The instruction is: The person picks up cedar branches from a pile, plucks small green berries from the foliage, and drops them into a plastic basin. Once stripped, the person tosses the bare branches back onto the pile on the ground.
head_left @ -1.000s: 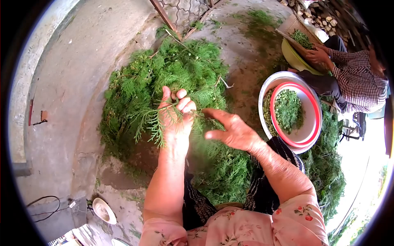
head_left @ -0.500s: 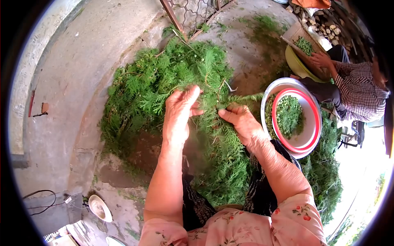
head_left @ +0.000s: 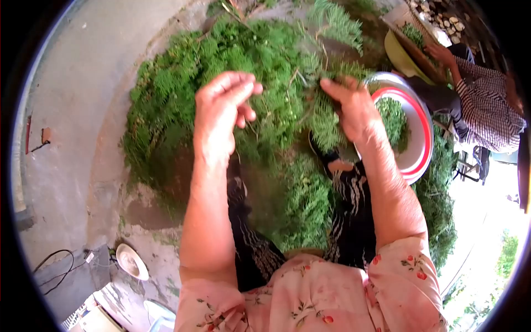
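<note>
My left hand (head_left: 221, 108) is over the heap of green conifer branches (head_left: 210, 55), its fingers loosely bent and apart with nothing visible between them. To its right, my right hand (head_left: 357, 105) is closed on a leafy conifer branch (head_left: 326, 119), whose feathery sprays spread above and below the fingers. The hand's palm side is hidden. Close beside my right wrist stands a white basin with a red rim (head_left: 427, 135), with small green cones and bits of foliage (head_left: 392, 119) inside. More cut sprigs (head_left: 304, 199) lie between my legs.
A co-worker in a checked shirt (head_left: 489, 105) sits at the right, a hand at a woven tray (head_left: 401, 19) over a yellow-green basin (head_left: 401, 58). Chopped firewood (head_left: 442, 22) is piled behind. A pale round dish (head_left: 133, 262) stands on the concrete floor (head_left: 83, 110) at lower left.
My hands have moved farther apart and forward. The right hand has carried the branch toward the red-rimmed basin, and the left has drawn away from it. The camera view has shifted slightly.
</note>
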Motion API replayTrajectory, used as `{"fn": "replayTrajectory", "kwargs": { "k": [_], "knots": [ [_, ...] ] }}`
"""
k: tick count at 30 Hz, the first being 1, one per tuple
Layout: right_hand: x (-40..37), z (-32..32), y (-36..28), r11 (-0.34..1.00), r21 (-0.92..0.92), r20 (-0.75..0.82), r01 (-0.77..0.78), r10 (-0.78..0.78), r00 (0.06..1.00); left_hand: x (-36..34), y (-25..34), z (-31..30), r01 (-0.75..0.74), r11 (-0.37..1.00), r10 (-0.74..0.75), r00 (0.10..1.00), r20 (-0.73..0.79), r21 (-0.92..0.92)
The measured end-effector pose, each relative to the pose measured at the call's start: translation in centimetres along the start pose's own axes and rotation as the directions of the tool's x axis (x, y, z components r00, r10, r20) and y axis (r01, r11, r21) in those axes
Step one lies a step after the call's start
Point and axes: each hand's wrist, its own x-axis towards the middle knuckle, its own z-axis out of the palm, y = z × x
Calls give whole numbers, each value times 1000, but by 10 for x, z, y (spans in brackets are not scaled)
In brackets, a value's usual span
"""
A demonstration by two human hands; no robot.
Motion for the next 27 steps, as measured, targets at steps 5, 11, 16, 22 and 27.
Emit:
{"fn": "replayTrajectory", "kwargs": {
  "k": [5,11,16,22,27],
  "knots": [
    [-5,-2,4,939,-273,41,208,-205,978,3,-2,-6,-15,997,8,996,-89,-80],
    [-14,7,-17,996,-85,-34,-10,7,999,4,-7,-14,-89,988,86,996,-24,-125],
    [-17,5,-45,972,-27,-1,-235,235,972,1,1,-2,1,1000,-2,1000,-22,-26],
    [-15,17,-21,979,-200,98,-28,48,994,2,3,-8,-53,998,47,992,-121,-45],
    [-31,29,-14,917,-303,624,261,-15,781,5,-4,-17,-103,995,103,990,-95,4]
  ]
}}
